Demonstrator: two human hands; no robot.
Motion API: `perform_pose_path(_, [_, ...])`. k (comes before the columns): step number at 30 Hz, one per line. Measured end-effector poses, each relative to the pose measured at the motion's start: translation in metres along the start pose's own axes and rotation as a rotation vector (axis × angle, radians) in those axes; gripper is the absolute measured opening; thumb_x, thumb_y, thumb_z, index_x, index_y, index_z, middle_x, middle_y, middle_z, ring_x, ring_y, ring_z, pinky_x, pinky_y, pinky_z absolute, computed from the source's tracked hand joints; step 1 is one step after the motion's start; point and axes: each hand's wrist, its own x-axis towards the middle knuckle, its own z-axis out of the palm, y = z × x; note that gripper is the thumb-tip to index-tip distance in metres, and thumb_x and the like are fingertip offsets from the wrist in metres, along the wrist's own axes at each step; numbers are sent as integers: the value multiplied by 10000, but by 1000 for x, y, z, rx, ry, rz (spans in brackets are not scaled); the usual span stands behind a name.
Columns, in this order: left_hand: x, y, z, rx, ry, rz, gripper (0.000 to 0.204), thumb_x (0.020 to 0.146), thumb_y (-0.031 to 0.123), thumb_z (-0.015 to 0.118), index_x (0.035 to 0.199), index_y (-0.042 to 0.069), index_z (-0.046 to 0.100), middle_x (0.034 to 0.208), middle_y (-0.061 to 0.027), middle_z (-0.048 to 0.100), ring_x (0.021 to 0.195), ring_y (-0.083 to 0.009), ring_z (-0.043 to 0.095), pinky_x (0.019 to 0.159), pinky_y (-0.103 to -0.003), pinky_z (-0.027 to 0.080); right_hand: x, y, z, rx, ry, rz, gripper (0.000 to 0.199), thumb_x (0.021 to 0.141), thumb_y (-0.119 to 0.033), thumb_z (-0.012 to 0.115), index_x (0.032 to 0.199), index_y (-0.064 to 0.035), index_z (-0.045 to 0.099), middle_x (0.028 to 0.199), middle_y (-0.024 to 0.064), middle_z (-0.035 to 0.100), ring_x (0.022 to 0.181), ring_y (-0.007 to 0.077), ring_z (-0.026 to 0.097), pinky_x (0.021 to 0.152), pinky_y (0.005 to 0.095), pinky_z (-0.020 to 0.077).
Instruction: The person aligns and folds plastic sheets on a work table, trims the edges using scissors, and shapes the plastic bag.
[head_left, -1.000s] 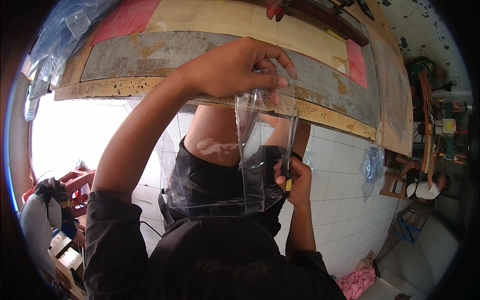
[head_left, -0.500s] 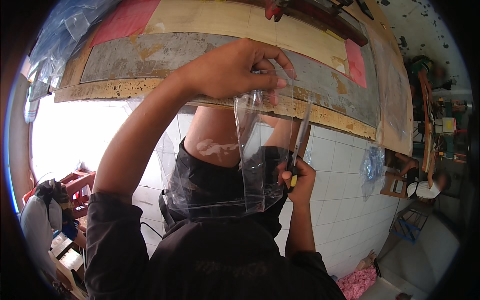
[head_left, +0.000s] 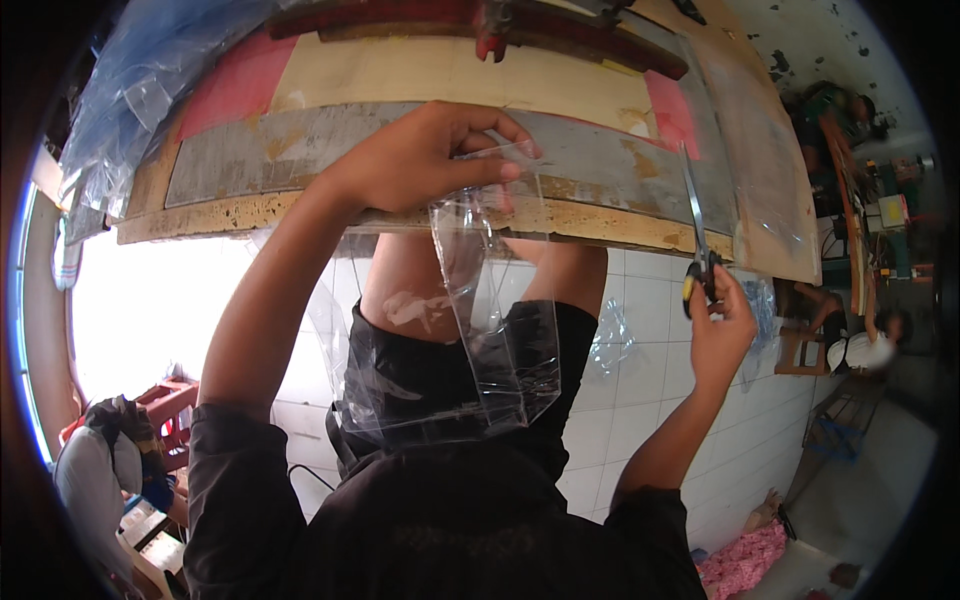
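Between the thumb and fingers of my left hand [head_left: 450, 160] is pinched the top of a clear plastic bag [head_left: 500, 340]. The bag hangs down over the bench edge and in front of my lap, its folds catching the light. Off to the right, my right hand [head_left: 722, 318] is closed round the black and yellow handles of a pair of scissors [head_left: 696, 220]. Their blades point up over the bench's right part and look closed together. A gap separates the scissors from the bag.
Across the front runs the worn workbench [head_left: 330, 160], with a dark red metal bar [head_left: 420, 20] at its back. Blue-tinted clear plastic sheets [head_left: 150, 90] heap at the far left. Plastic scraps [head_left: 612, 335] lie on the white tiled floor [head_left: 640, 400]. Other people sit at far right.
My right hand has swung the scissors away from the bag, out to the right and up. The left hand still grips the bag, shifted a little left in view.
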Motion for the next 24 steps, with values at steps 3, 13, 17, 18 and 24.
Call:
perform_pose_path(3, [-11, 19, -2, -12, 35, -57, 308, 1004, 191, 673, 1262, 24, 640, 850, -54, 761, 824, -79, 683, 795, -255, 507, 33, 3, -2, -87, 96, -7, 281, 867, -78, 783, 1125, 1, 705, 1048, 102, 738, 898, 207, 696, 751, 330, 540])
perform_pose_path(13, [-94, 75, -33, -129, 430, 174, 392, 973, 99, 690, 1315, -41, 556, 966, -60, 675, 818, -109, 666, 736, -257, 559, 64, -5, -14, -112, 59, -335, 324, 973, -246, 669, 1168, 12, 700, 1290, 142, 641, 1263, 327, 561, 1078, 423, 415])
perform_pose_path(17, [-107, 81, -26, -39, 679, 264, 354, 1027, 93, 618, 1350, -31, 542, 951, -115, 711, 842, -156, 708, 709, -273, 560, 4, -53, 15, 877, -505, -341, 1128, 888, -893, 311, 1442, 71, 497, 1432, 181, 578, 1404, 296, 467, 1185, 448, 291])
perform_pose_path(18, [-104, 78, -21, -77, 750, 286, 355, 1028, 94, 618, 1351, -30, 541, 928, -107, 711, 836, -154, 707, 709, -272, 558, -13, -67, 22, 1059, -575, -294, 1184, 848, -920, 351, 1453, 91, 461, 1410, 240, 575, 1385, 338, 491, 1175, 466, 309])
perform_pose_path(24, [-121, 78, -5, -3, 951, 272, 313, 1038, 108, 611, 1318, -15, 543, 938, -132, 743, 791, -148, 706, 706, -261, 546, -26, -86, 7, 1212, -423, -171, 747, 935, -601, 642, 1232, 84, 596, 1073, 208, 715, 992, 294, 707, 963, 434, 511])
